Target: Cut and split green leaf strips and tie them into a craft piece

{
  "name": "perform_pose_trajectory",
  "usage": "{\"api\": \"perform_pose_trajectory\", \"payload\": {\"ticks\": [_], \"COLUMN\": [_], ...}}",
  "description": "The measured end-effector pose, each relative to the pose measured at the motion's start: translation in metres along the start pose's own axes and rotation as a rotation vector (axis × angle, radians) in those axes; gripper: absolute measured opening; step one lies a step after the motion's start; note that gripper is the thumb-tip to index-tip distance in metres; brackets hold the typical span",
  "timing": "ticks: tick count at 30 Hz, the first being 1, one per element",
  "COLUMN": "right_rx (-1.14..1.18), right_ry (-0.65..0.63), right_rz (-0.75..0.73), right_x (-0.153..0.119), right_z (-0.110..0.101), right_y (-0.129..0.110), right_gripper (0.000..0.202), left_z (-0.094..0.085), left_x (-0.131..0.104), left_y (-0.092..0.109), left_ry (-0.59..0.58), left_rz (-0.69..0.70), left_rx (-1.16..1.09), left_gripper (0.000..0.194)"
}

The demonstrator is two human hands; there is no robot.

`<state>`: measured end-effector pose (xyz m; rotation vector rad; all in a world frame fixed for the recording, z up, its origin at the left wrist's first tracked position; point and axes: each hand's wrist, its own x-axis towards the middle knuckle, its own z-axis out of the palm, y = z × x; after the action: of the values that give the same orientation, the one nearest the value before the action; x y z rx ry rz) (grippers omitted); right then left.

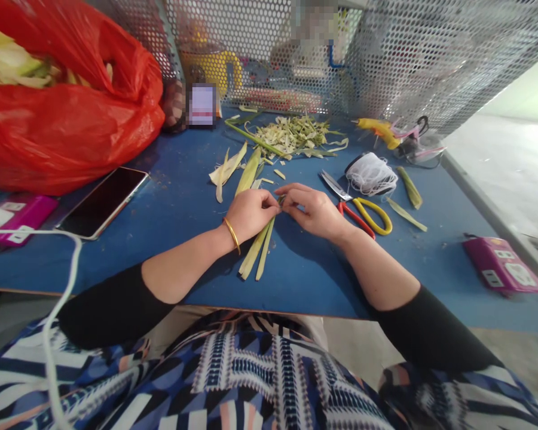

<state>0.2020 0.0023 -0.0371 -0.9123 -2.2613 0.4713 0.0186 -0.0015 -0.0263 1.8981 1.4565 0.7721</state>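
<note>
Both hands meet over the middle of the blue table. My left hand (251, 212), with a gold bangle at the wrist, is closed in a pinch. Opposite it, my right hand (311, 210) pinches too, fingertips almost touching the left ones. Between them is a small greenish piece, mostly hidden by the fingers. Long pale green husk strips (256, 257) lie under the left hand and stick out toward the table's front edge. A wider husk leaf (250, 170) extends behind that hand. Another dry husk piece (226, 173) rests just beyond it.
Scissors (371, 216) and white thread (371, 174) lie right of my right hand. Husk scraps (296, 136) are heaped behind. A yellow glue gun (380, 131) is back right, a purple packet (504, 264) far right. At left are a red bag (72, 137), phone (105, 203) and white cable (74, 263).
</note>
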Motion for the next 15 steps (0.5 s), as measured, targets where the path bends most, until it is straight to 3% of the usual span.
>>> {"api": "perform_pose_trajectory", "payload": {"ticks": [6,9,12,15], "right_rx": [0.081,0.105,0.161,0.203], "right_ry": [-0.045,-0.054,-0.014,0.014], "right_rz": [-0.001,0.007,0.032,0.061], "right_x": [0.001,0.004,0.007,0.008], "right_z": [0.001,-0.001,0.000,0.002], "right_y": [0.007,0.008,0.010,0.010], "right_gripper": [0.015,0.014,0.014,0.015], "left_z": [-0.006,-0.010,-0.011,-0.010], "left_x": [0.001,0.008,0.016,0.019], "left_y": [-0.001,-0.003,-0.006,-0.007], "left_ry": [-0.033,0.016,0.012,-0.113], "left_rz": [0.054,0.099,0.051,-0.077], "left_rx": [0.032,-0.014,-0.203,-0.436], "left_gripper": [0.008,0.008,0.008,0.009]}}
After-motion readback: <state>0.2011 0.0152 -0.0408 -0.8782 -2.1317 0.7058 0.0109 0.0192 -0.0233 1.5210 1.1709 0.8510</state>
